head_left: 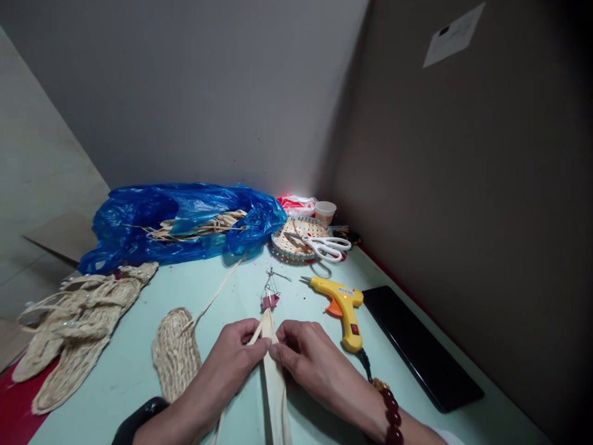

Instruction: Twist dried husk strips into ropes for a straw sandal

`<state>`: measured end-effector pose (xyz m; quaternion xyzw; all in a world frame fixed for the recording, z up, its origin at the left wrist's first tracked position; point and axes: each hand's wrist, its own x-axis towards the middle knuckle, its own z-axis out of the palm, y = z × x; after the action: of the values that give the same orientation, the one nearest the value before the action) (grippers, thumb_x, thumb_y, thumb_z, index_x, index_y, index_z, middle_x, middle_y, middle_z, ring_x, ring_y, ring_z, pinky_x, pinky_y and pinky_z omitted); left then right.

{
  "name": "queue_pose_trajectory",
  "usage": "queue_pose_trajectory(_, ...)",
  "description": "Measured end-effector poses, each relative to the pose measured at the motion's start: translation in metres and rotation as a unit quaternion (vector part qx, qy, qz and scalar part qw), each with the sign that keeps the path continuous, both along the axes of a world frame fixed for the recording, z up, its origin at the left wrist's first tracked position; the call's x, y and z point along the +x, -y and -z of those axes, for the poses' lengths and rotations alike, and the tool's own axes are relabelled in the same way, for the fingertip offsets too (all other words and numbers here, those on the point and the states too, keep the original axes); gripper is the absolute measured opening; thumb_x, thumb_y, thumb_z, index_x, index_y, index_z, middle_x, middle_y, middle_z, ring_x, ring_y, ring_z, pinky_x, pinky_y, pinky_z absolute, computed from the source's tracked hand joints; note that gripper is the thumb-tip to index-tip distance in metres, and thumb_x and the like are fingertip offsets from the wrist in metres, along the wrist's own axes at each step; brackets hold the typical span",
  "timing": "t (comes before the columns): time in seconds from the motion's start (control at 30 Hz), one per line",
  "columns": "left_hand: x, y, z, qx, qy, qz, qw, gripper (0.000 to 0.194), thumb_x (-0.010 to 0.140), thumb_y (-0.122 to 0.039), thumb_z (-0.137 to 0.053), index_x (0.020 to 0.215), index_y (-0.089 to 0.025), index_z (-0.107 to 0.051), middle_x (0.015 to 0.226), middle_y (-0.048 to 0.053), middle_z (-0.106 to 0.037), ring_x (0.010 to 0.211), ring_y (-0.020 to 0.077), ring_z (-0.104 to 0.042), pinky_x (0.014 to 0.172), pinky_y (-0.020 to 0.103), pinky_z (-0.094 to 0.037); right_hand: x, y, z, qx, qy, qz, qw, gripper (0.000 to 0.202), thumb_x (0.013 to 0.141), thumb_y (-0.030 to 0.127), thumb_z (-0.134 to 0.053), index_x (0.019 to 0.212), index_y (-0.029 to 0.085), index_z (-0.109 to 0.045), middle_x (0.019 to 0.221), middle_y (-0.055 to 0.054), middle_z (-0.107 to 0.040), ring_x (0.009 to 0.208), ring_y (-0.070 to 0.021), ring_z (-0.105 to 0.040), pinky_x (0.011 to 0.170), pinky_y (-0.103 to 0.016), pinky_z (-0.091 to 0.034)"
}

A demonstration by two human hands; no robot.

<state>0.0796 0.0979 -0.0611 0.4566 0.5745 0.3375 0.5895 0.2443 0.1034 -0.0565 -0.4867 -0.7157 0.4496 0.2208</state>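
A bundle of pale flat fibre strips (278, 402) hangs toward me from a dark pink binder clip (270, 301), which is fastened to a hook on the table. My left hand (238, 352) pinches the strips just below the clip, with one strip angled off to the left. Close beside it, my right hand (303, 355) grips the same strips between thumb and fingers. Left of my hands lies a woven straw sole (176, 352) with a loose strand running up from it.
A yellow glue gun (340, 303) and a black tablet-like slab (419, 346) lie at right. White-handled scissors (327, 246) rest on a woven basket (296, 250) near a paper cup (325, 212). A blue plastic bag (125, 216) holds fibre strips. Finished-looking straw sandals (83, 346) sit at left.
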Motion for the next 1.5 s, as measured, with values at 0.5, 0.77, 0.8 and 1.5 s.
queue_pose_trajectory(0.5, 0.004, -0.001, -0.008, 0.059, -0.032, 0.043, 0.997, 0.016, 0.063, -0.027, -0.057, 0.071, -0.015, -0.061, 0.067, -0.002, -0.057, 0.066, 0.017, -0.049, 0.06, 0.026, -0.037, -0.01, -0.001, -0.004, 0.017, 0.051, 0.046, 0.997, 0.015, 0.078, 0.019, -0.055, 0.064, 0.019, -0.049, 0.058, 0.003, -0.049, 0.061, -0.0131, -0.041, 0.056, -0.026, -0.023)
queue_pose_trajectory(0.77, 0.002, -0.001, -0.001, 0.096, -0.026, 0.07, 0.993, 0.018, 0.071, -0.025, -0.056, 0.082, -0.014, -0.064, 0.072, -0.001, -0.062, 0.072, 0.019, -0.052, 0.066, 0.027, -0.04, -0.011, -0.002, 0.0, 0.004, 0.025, 0.063, 0.998, 0.018, 0.077, 0.019, -0.056, 0.06, 0.019, -0.048, 0.054, 0.003, -0.049, 0.058, -0.013, -0.041, 0.056, -0.026, -0.023)
queue_pose_trajectory(0.8, 0.002, -0.001, -0.001, 0.101, -0.025, 0.071, 0.992, 0.018, 0.071, -0.025, -0.057, 0.083, -0.014, -0.064, 0.073, 0.0, -0.063, 0.073, 0.0192, -0.052, 0.067, 0.027, -0.04, -0.011, -0.002, 0.0, 0.004, 0.025, 0.067, 0.997, 0.018, 0.077, 0.019, -0.056, 0.061, 0.019, -0.049, 0.054, 0.003, -0.049, 0.058, -0.0131, -0.041, 0.056, -0.026, -0.023)
queue_pose_trajectory(1.5, -0.001, -0.008, 0.004, 0.05, -0.024, 0.068, 0.996, 0.026, 0.061, -0.041, -0.068, 0.069, -0.018, -0.061, 0.065, -0.002, -0.057, 0.066, 0.018, -0.05, 0.06, 0.026, -0.036, 0.0, -0.011, -0.012, -0.259, -0.423, 0.121, 0.86, 0.011, 0.069, 0.025, -0.06, 0.071, 0.015, -0.055, 0.062, 0.001, -0.056, 0.054, -0.0092, -0.049, 0.055, -0.022, -0.046)
